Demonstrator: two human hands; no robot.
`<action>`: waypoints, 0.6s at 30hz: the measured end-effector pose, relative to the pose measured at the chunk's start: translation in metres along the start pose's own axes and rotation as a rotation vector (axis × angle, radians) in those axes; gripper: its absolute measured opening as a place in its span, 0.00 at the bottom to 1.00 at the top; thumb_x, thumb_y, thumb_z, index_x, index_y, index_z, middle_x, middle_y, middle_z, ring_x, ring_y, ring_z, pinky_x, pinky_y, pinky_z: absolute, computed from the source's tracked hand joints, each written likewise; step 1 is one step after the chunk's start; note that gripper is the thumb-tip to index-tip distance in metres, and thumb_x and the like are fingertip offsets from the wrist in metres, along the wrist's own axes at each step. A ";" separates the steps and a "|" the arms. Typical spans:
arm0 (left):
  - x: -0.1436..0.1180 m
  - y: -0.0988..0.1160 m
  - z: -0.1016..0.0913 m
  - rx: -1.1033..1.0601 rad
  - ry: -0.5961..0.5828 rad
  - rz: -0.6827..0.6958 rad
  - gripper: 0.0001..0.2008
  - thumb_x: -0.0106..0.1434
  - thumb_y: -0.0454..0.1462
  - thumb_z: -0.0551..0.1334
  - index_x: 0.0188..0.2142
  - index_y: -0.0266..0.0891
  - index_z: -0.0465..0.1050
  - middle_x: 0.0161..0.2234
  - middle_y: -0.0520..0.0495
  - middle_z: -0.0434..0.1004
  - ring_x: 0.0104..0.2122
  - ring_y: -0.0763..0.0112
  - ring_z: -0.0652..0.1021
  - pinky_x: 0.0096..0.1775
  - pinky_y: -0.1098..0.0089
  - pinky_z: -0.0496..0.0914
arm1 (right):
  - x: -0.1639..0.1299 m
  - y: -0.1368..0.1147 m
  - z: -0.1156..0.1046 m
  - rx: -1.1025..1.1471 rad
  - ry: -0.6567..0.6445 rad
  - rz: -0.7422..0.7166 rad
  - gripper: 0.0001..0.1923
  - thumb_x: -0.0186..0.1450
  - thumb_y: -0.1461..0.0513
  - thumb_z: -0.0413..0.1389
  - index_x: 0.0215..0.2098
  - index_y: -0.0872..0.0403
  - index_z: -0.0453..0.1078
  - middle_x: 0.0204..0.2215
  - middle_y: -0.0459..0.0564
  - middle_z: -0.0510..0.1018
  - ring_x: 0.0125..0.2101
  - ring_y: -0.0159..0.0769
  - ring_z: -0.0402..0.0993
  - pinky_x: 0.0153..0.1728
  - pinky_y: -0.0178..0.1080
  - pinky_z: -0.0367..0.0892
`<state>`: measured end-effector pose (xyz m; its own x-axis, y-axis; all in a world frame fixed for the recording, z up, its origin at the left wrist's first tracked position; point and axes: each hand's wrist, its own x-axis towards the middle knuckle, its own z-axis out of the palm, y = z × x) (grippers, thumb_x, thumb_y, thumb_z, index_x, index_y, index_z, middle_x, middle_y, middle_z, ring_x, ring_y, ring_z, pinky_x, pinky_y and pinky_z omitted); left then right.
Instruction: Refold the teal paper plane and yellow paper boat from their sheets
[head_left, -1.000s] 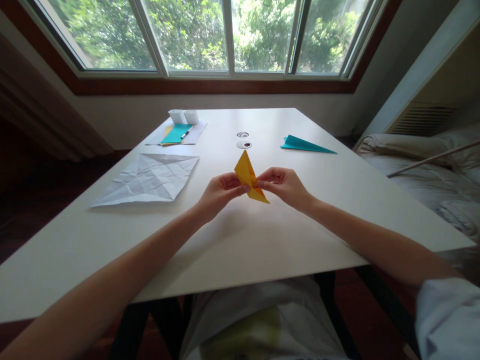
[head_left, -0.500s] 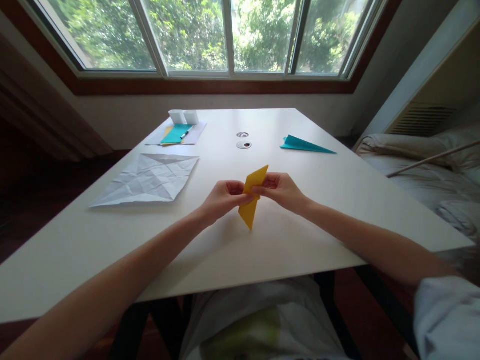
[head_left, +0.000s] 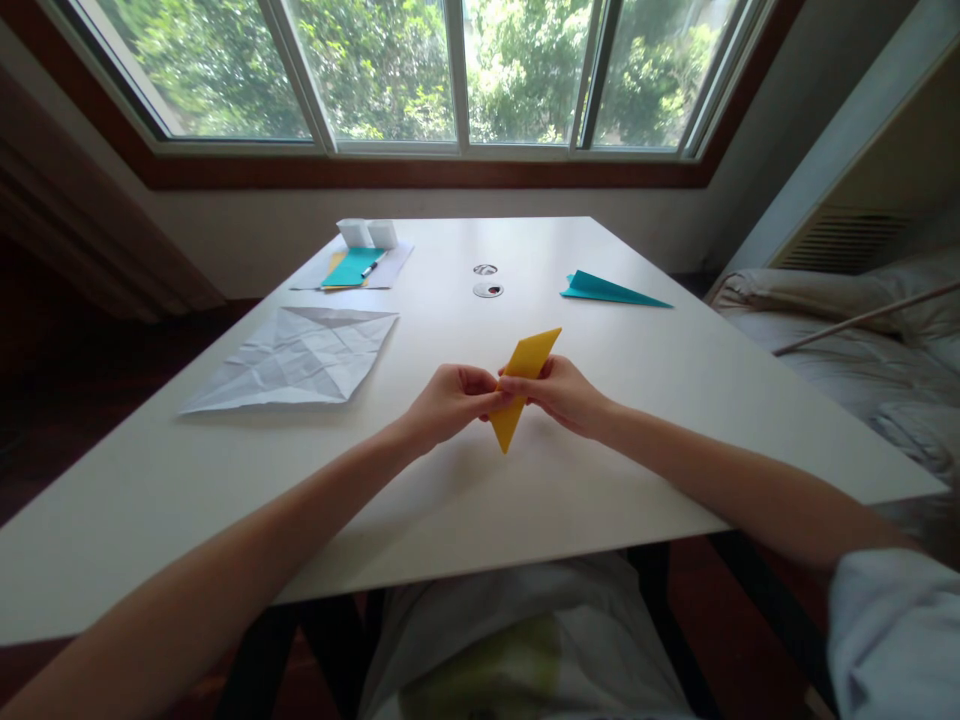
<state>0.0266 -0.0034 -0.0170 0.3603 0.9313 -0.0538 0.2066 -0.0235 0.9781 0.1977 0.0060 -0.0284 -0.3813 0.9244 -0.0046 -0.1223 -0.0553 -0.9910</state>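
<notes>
A folded piece of yellow paper (head_left: 531, 355) with pointed ends is held between both hands above the table's near half. My left hand (head_left: 450, 405) pinches its left edge near the middle. My right hand (head_left: 566, 395) grips it from the right, thumb laid across the front and fingers behind. The thumbs meet near the paper's middle and cover part of it. One point tilts up to the right; the other hangs down toward me.
On the white table (head_left: 420, 530), a creased white sheet (head_left: 307, 355) lies left and a blue-green paper plane (head_left: 607, 290) right. Back left are coloured papers (head_left: 352, 268), a pen (head_left: 373, 265) and two white paper boxes (head_left: 367, 234). Two round inserts (head_left: 488, 290) sit mid-table.
The yellow paper has turned, its upper point swinging right and its lower point rising slightly. My right thumb has slid left across it. My left hand has shifted a little right.
</notes>
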 end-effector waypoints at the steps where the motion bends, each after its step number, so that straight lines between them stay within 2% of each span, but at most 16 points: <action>1: 0.000 0.001 0.000 0.000 -0.009 -0.003 0.14 0.47 0.43 0.68 0.25 0.33 0.74 0.22 0.48 0.74 0.23 0.74 0.71 0.26 0.74 0.64 | 0.000 0.001 0.001 0.002 0.010 -0.012 0.16 0.47 0.57 0.66 0.31 0.57 0.73 0.27 0.47 0.76 0.29 0.32 0.70 0.31 0.37 0.62; 6: -0.001 0.003 0.000 -0.011 -0.030 -0.013 0.13 0.46 0.42 0.69 0.22 0.34 0.72 0.19 0.50 0.72 0.20 0.75 0.70 0.23 0.74 0.62 | 0.001 0.001 0.000 -0.023 0.004 -0.074 0.14 0.47 0.56 0.65 0.26 0.57 0.72 0.24 0.45 0.75 0.27 0.32 0.70 0.32 0.38 0.63; 18: -0.002 0.005 -0.001 -0.063 -0.052 -0.034 0.12 0.43 0.39 0.70 0.20 0.33 0.71 0.18 0.51 0.70 0.20 0.77 0.69 0.23 0.75 0.63 | 0.001 0.003 0.001 0.122 -0.038 -0.088 0.14 0.50 0.55 0.65 0.26 0.58 0.72 0.25 0.46 0.75 0.28 0.32 0.71 0.34 0.38 0.67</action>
<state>0.0257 -0.0046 -0.0119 0.4010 0.9110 -0.0961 0.1621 0.0327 0.9862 0.1966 0.0061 -0.0315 -0.3986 0.9128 0.0887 -0.2658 -0.0224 -0.9638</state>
